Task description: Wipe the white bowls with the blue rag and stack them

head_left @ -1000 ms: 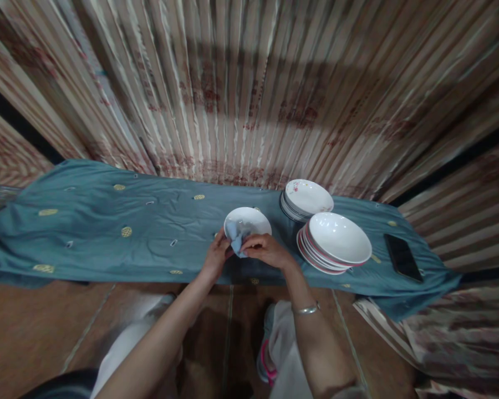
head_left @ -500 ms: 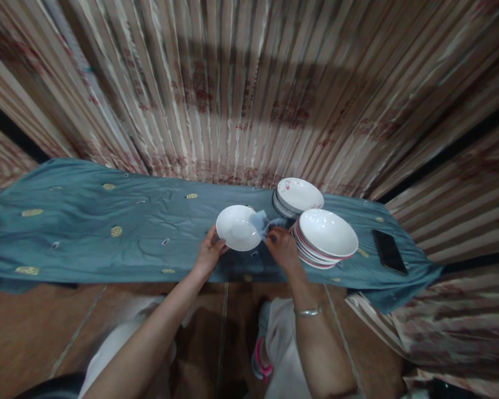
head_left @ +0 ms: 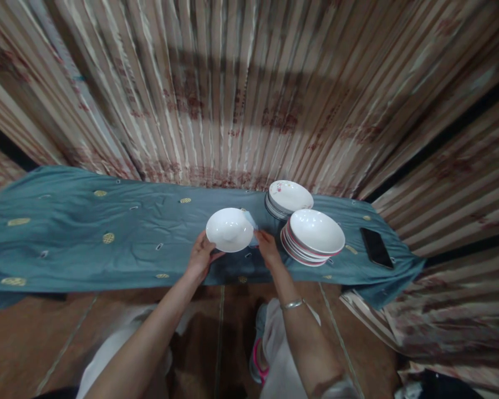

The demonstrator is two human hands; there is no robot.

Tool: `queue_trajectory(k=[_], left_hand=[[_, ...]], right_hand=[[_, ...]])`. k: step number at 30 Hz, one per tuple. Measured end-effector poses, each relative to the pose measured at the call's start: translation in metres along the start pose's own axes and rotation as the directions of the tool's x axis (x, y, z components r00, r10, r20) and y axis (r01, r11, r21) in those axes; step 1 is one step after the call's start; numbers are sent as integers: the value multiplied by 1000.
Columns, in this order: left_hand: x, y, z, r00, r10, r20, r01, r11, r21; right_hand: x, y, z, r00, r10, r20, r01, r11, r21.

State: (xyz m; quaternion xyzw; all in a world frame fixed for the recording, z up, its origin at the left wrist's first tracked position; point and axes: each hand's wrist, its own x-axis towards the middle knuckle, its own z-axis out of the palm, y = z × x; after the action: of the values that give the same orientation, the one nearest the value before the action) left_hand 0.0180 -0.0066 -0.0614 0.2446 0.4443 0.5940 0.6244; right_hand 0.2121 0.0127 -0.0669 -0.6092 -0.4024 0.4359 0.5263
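My left hand [head_left: 202, 256] grips the lower left rim of a white bowl [head_left: 229, 228], thumb on the rim and fingers beneath it. The bowl is tilted toward me above the cloth-covered table. At its right edge, my right hand [head_left: 266, 247] is closed on a light blue cloth [head_left: 251, 223], which is partly hidden behind the bowl. Just right of that hand stands a stack of white bowls with red rims [head_left: 316, 235]. Behind it is a second stack of white dishes, the top one with a pink flower pattern [head_left: 290, 197].
A black phone [head_left: 376, 247] lies near the right end of the table. The teal tablecloth [head_left: 79, 233] carries yellow motifs and hangs over the front edge. Pleated patterned curtains [head_left: 216, 100] stand close behind and to the right.
The blue cloth has gone from the inside of the bowl to its outer right side, along with my right hand. The view has shifted slightly.
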Motion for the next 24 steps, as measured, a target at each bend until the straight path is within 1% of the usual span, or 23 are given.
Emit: queue_trajectory(k=[2,5,10,13,16,18,21,24], left_hand=[[-1,1,-1,1000,1,-19,-1,1000,-7],[-4,6,-2,999,-11,-34,10,1000,-17],[-12,19,-2,999,-18,-36,17,1000,-24],[-18,27,-2,999,-11,-44,9,999,-39],[-24,34,-1,1000,2,-26,-3,999,-46],[-29,38,0,1000,18,-15,-19,999,-49],[-37,42,4,1000,28,0,-28,998,-49],[-48,46,10,999,25,29,-24,999,-37]], right_hand=[[-5,-3,3,999,30,11,-31,994,103],[-12,-9,8,994,88,69,-103,959,263],[-24,-22,13,978,110,176,-170,912,373],[-31,-28,14,969,123,213,-202,892,405],[-37,-34,13,976,93,195,-165,903,397],[-41,-39,11,985,60,164,-115,928,353],[-48,-47,5,992,0,122,-28,974,227],[-60,-54,-7,991,-72,111,61,994,93]])
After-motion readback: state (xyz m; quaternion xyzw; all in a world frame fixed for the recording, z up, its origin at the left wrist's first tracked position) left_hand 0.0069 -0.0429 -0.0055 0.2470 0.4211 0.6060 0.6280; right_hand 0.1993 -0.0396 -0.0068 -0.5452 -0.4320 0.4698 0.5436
